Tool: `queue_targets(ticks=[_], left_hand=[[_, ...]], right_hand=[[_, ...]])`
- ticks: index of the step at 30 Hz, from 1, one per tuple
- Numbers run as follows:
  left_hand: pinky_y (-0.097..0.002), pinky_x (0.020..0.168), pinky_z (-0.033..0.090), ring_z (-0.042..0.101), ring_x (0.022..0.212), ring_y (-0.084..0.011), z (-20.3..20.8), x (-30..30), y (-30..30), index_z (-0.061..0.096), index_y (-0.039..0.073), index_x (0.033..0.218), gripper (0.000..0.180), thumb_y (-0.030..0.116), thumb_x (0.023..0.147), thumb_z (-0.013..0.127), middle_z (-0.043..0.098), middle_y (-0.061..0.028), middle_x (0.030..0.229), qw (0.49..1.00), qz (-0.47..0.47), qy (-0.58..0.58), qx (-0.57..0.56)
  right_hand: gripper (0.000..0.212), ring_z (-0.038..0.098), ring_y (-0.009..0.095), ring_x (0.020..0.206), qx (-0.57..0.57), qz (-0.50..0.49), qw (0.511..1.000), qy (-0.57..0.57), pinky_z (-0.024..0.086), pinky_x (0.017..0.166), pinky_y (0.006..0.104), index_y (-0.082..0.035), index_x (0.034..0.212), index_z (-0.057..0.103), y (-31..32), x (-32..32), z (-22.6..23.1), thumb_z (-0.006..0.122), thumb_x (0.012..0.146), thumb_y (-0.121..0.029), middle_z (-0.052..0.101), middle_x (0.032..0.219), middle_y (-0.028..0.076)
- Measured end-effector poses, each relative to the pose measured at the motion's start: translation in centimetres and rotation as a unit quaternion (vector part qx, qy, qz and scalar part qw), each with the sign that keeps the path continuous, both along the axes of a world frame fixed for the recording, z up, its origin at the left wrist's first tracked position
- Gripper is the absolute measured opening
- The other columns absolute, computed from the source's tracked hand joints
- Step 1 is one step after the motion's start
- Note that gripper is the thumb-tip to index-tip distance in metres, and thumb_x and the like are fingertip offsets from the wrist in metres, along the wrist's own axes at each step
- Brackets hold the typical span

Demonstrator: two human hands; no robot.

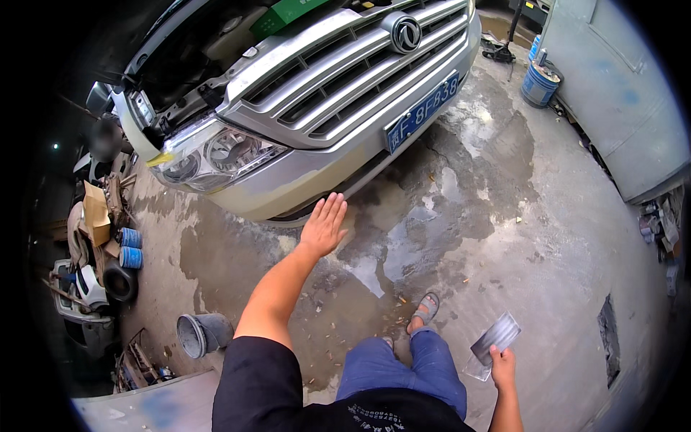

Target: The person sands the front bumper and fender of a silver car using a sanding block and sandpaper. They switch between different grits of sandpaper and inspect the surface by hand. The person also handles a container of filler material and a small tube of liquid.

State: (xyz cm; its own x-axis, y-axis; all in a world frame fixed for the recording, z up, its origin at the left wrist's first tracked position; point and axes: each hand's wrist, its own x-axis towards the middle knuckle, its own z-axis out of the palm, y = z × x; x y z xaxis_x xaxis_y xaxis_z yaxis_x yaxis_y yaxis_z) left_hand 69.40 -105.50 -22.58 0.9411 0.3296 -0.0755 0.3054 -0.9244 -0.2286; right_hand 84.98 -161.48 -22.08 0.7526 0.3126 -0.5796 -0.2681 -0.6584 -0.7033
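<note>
The front of a silver van with a chrome grille (338, 79) fills the upper middle. Its bumper (288, 189) has dull beige patches below the clear headlight (223, 153). My left hand (324, 225) is stretched out flat and open, fingers together and holding nothing. Its fingertips overlap the bumper's dark lower edge; whether they touch it I cannot tell. Low on the right, my right hand (504, 366) grips a flat grey packet (497, 338) with clear film at one end. What is inside the packet does not show plainly.
Wet patches mark the concrete floor (237, 252). A grey bucket (204, 335) stands left of my legs. Blue cans (131, 248), a tyre (120, 281) and a cardboard box (96, 214) lie at the left. A blue pail (540, 85) stands by a grey panel (626, 93).
</note>
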Motion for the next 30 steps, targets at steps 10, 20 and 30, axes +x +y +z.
queue_targets(ticks=[10,20,30], left_hand=[[-0.0381,0.118,0.001,0.004,0.146,-0.0197,-0.2,5.2,15.7,0.02,0.007,0.149,0.07,0.052,0.096,0.029,0.009,-0.0051,0.158,0.959,-0.174,0.172,0.144],[-0.038,0.118,0.004,0.007,0.145,-0.0218,6.4,3.6,19.1,0.019,0.004,0.149,0.078,0.057,0.093,0.031,0.012,-0.0074,0.157,0.94,-0.21,0.214,0.162],[-0.0459,0.117,0.0,0.011,0.144,-0.0344,13.2,1.7,14.6,0.028,-0.009,0.142,0.077,0.052,0.095,0.034,0.024,-0.0252,0.15,0.878,-0.142,0.357,0.286]], right_hand=[[0.024,0.048,0.008,0.074,-0.065,-0.038,0.996,0.036,0.042,0.068,0.0264,0.001,0.093,0.061,6.4,2.5,-2.8,0.055,0.096,-0.022,0.059,0.082,-0.001],[0.023,0.047,0.008,0.072,-0.027,-0.049,0.998,0.017,0.042,0.068,0.0262,0.002,0.09,0.062,17.5,-5.9,-1.3,0.057,0.094,-0.02,0.058,0.077,-0.002],[0.029,0.044,0.011,0.058,-0.036,-0.1,0.991,-0.086,0.04,0.055,0.0318,0.003,0.078,0.058,18.5,-9.0,0.0,0.061,0.091,-0.024,0.053,0.061,0.003]])
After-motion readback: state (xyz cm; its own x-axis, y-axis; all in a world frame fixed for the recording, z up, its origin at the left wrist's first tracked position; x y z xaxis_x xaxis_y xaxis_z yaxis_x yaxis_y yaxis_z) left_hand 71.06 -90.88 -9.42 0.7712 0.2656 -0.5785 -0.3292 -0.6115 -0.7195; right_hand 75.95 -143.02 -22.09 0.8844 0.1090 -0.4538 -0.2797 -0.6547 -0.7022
